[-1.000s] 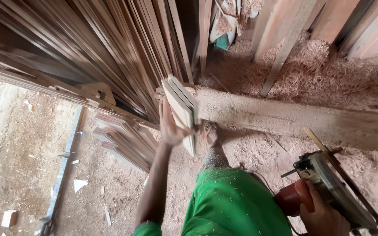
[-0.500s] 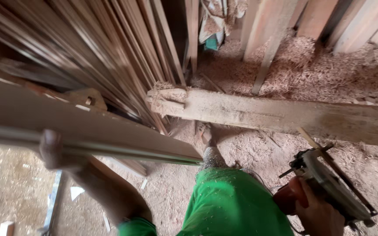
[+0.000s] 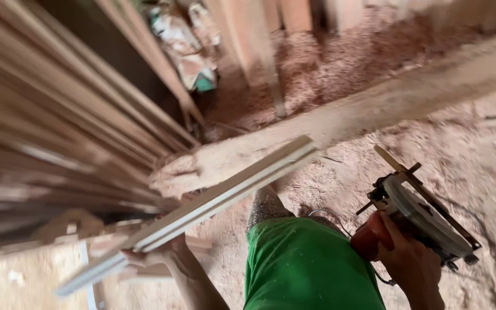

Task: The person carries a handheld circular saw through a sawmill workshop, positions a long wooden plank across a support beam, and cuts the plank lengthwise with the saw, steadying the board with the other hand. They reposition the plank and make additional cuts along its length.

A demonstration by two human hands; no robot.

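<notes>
My left hand (image 3: 165,257) grips a long pale wooden board (image 3: 202,206) near its lower end. The board slants up to the right, its far end over the thick dusty beam (image 3: 374,109) on the floor. My right hand (image 3: 409,264) holds a circular saw (image 3: 417,215) by its red handle, low at the right, its blade guard pointing away from me. My leg in green shorts (image 3: 305,270) and one bare foot lie between the two hands, on sawdust.
A large stack of long wooden slats (image 3: 58,126) leans along the left. Sawdust covers the ground (image 3: 477,172). Upright planks (image 3: 294,17) and crumpled bags (image 3: 188,46) stand at the back. Small offcuts (image 3: 196,244) lie by my left hand.
My left hand has pulled the board out from the stack and swung it so it slants up to the right. The view has tilted. The saw has stayed in my right hand.
</notes>
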